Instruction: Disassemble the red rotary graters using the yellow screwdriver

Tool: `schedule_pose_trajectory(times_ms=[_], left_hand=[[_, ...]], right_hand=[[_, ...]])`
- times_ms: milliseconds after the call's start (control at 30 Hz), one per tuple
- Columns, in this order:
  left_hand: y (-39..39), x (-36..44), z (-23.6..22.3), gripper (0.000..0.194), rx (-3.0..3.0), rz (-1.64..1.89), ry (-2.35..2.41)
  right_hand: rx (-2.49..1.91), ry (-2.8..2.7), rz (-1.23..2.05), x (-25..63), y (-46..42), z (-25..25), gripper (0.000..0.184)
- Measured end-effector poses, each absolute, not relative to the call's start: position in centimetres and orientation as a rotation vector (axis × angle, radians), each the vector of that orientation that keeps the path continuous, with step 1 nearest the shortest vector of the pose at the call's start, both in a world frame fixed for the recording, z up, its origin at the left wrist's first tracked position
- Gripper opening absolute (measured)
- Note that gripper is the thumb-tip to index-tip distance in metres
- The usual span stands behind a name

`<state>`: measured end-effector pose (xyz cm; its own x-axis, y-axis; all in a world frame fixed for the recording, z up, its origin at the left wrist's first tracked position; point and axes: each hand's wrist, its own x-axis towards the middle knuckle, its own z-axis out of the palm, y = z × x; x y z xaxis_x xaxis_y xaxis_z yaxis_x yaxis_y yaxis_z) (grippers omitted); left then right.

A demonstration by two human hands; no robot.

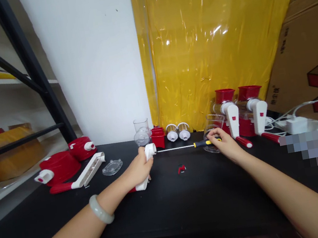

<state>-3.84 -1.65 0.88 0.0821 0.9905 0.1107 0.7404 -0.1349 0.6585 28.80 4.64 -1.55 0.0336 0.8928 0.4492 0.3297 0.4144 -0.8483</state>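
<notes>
My left hand is closed round a white crank handle with a red tip, held just above the black table. My right hand grips the yellow-and-black handle of a long screwdriver. The thin shaft runs level to the left, and its tip meets the round white end of the crank handle. A small red part lies on the table between my hands. A pale green bangle sits on my left wrist.
At the left lie red bodies, a white-and-red crank and a clear lid. At the back stand a clear cup, red cups, two drum blades and two assembled red-and-white grinders. White charger at right.
</notes>
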Motion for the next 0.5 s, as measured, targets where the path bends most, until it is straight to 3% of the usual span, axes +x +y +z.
schedule_pose_trajectory(times_ms=[167, 400, 500], left_hand=[[-1.6, -3.9, 0.8, 0.02, 1.942, 0.764, 1.707], [-1.9, -3.7, 0.8, 0.02, 2.007, 0.781, 1.686], [-2.1, -3.6, 0.9, 0.021, 2.02, 0.788, 1.678]], right_hand=[[-1.174, -1.496, 0.71, 28.5, 3.9, -1.2, 0.038], [-1.366, -1.516, 0.777, 28.8, 3.4, -0.7, 0.052], [-1.392, -1.571, 0.689, 29.0, 3.7, -0.9, 0.045]])
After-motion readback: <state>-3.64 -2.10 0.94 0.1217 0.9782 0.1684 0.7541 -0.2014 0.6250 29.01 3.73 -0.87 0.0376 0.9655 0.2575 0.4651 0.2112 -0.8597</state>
